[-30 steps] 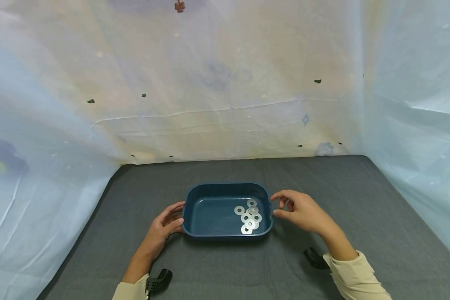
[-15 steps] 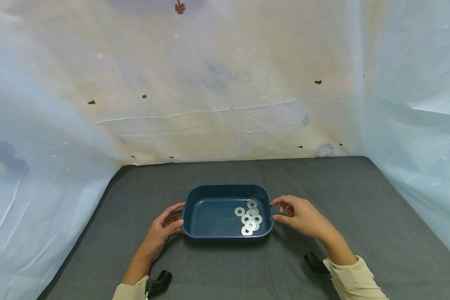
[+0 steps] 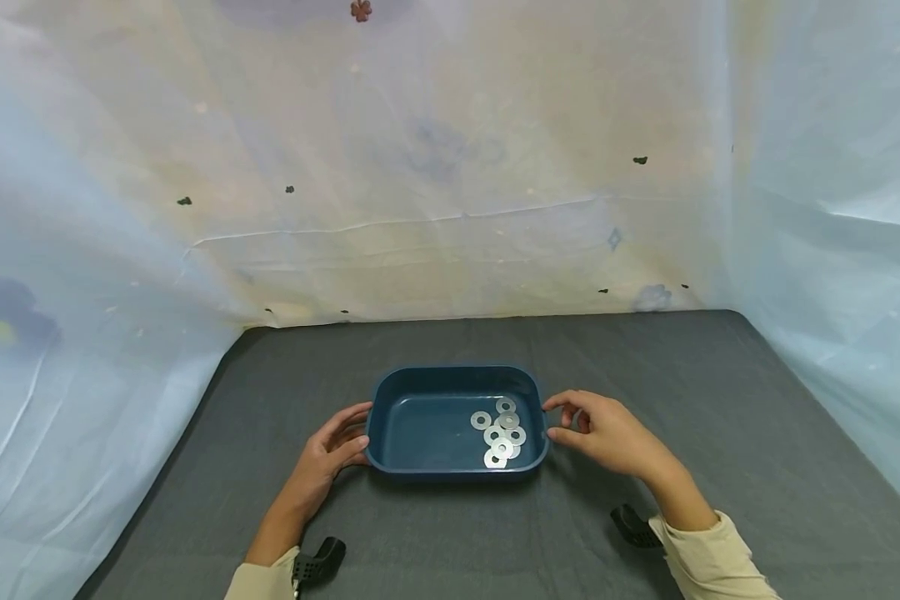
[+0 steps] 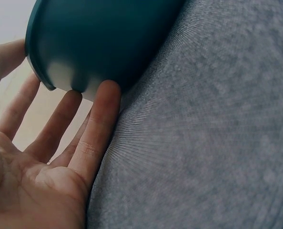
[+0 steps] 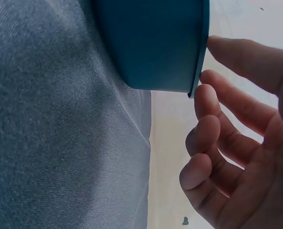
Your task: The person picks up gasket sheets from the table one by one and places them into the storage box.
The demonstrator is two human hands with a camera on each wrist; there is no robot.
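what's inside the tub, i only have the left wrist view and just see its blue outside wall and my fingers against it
Observer: In the head view the blue tub holds a cluster of flat metal washers, gathered toward its right side.
Operator: where's the other hand
Observer: The right hand is at the tub's right end. In the right wrist view its fingers touch the rim there.
Operator: is the tub lifted or down
Observer: In the head view it appears to sit on the grey table cloth, with the left hand against its left end; no gap shows beneath it.
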